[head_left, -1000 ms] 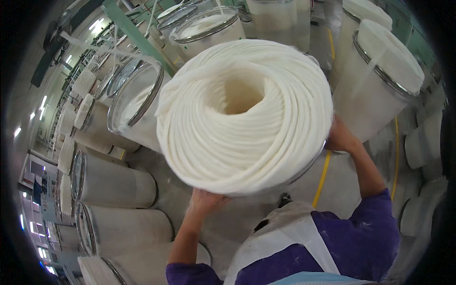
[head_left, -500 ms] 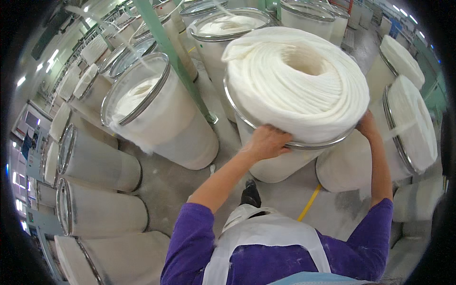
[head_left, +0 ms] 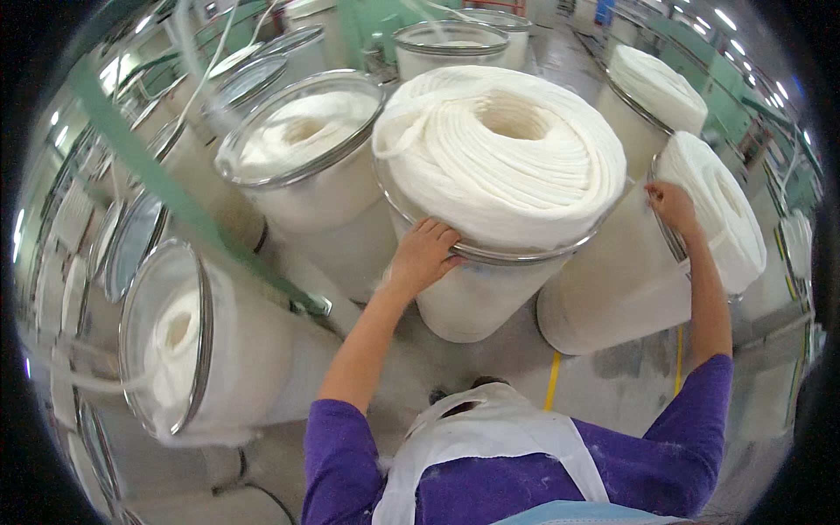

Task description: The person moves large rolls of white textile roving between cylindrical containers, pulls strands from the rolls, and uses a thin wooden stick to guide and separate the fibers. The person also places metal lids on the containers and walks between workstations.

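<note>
In front of me stands a tall whitish can [head_left: 477, 302] with a shiny metal rim. A thick ring of coiled white fibre sliver [head_left: 525, 188] rises above the rim, with a hole in its middle. My left hand [head_left: 424, 254] is closed over the near left part of this rim, its fingers against the coil. My right hand [head_left: 672, 208] is closed on the metal rim of a second full can [head_left: 612, 280] to the right, beside its own sliver coil [head_left: 722, 206]. That can looks tilted in the wide picture.
More sliver cans stand around: one at left [head_left: 249, 332], one behind it [head_left: 328, 201] and one at the far right [head_left: 626, 114]. A green post [head_left: 166, 184] slants between the left cans. Yellow lines [head_left: 553, 381] mark the grey floor. Strands of sliver hang at upper left.
My right hand has left the front can's right side and taken the neighbouring can's rim. My left hand stays on the front can's rim. The view has turned, shifting the cans in the picture.
</note>
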### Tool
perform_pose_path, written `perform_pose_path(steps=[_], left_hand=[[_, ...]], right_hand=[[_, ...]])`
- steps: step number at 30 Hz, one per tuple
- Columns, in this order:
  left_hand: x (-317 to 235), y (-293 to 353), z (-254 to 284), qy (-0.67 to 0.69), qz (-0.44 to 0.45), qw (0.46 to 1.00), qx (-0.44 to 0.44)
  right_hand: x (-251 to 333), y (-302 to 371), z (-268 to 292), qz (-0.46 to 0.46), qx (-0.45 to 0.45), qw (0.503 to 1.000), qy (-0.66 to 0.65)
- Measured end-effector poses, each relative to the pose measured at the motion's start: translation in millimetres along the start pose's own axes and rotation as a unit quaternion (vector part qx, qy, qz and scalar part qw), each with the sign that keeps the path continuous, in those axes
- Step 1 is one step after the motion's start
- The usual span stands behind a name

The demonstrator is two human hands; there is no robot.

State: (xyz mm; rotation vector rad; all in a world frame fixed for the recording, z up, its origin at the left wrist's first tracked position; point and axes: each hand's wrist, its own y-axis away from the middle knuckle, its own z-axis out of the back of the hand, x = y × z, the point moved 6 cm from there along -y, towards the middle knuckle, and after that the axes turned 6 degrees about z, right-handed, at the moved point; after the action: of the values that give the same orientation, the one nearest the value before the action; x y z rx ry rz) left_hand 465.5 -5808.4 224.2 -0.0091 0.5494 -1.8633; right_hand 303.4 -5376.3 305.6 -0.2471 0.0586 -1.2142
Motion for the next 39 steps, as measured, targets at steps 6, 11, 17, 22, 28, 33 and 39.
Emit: perform_pose_path(steps=[6,11,17,22,28,33,39], left_hand=[[10.0,-29.6,-28.8,0.051,-0.008,0.994,-0.094],[15.8,-50.5,-41.8,-0.008,-0.009,1.000,-0.016],[49.7,-11.8,-19.5,0.152,-0.021,0.980,-0.126],[121.4,103.3,-16.1,0.176,0.305,0.930,-0.105],[171.9,212.9,-29.8,0.194,0.518,0.830,-0.077],[227.5,216.7,-25.4,0.229,0.473,0.849,-0.056],[292.8,206.3,10.8,0.180,0.359,0.912,-0.082]], right_hand=[[71.2,-130.3,55.5,0.130,-0.069,0.985,-0.086],[142.1,-260.0,28.7,0.178,-0.069,0.982,0.002],[166.5,-383.1,-55.4,0.193,-0.024,0.978,0.075],[162.8,-438.7,-100.0,0.138,0.177,0.975,0.008],[247.4,-417.4,22.6,0.243,0.012,0.959,-0.143],[438.2,-305.0,67.9,0.385,-0.008,0.818,-0.428],[624.6,-126.7,-37.3,0.635,0.400,0.650,-0.116]])
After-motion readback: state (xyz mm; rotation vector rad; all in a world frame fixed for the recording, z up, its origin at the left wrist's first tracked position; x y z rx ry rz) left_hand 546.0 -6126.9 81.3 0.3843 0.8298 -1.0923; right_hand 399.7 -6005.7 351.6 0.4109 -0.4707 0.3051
